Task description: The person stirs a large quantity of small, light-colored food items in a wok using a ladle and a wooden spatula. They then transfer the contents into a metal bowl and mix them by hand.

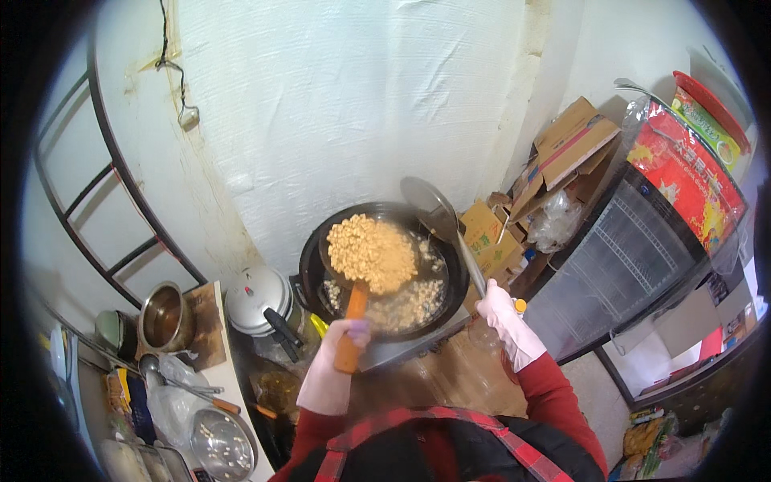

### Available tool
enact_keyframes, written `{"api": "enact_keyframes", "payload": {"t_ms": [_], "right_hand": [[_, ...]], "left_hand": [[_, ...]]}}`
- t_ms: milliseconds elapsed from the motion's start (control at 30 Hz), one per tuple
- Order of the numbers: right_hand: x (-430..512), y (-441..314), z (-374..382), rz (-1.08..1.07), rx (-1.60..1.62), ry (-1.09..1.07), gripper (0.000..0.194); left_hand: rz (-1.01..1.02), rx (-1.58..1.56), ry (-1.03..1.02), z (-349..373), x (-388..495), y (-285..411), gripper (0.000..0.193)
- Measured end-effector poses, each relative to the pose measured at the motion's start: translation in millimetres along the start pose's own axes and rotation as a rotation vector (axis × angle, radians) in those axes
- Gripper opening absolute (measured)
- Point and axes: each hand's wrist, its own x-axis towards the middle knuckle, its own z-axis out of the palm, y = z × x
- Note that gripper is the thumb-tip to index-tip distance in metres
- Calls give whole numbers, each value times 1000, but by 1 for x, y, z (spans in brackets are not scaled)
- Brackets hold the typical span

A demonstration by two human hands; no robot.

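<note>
My left hand [340, 346], in a pale pink rubber glove, grips the wooden handle [358, 301] of a strainer. Golden fried pieces [373, 250], possibly peanuts, are heaped on the strainer and hide most of its bowl. It hangs over a large dark wok [312, 253] of hot oil, where more pale pieces [421, 298] float. My right hand [499, 307], gloved too, is closed around the metal handle of a big ladle-like utensil [446, 226]. Its round head is blurred and tilted above the wok's back right rim.
Left of the wok stands a pressure cooker [256, 301]. A side counter holds a metal pot [164, 316], ladles and a steel bowl [221, 443] with pale bits. Cardboard boxes [563, 144] and a glass-door display cooler [620, 259] stand on the right. A wall [355, 102] rises behind.
</note>
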Motion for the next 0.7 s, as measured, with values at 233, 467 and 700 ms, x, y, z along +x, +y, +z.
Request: {"api": "enact_keyframes", "payload": {"t_ms": [233, 467, 700], "right_hand": [[37, 9, 7, 9, -66, -33, 35], [48, 20, 15, -73, -189, -184, 35], [40, 44, 20, 112, 306, -781, 19]], "left_hand": [[-221, -112, -11, -35, 9, 26, 4], [-230, -188, -136, -5, -17, 26, 9], [-209, -67, -221, 25, -35, 38, 10]]}}
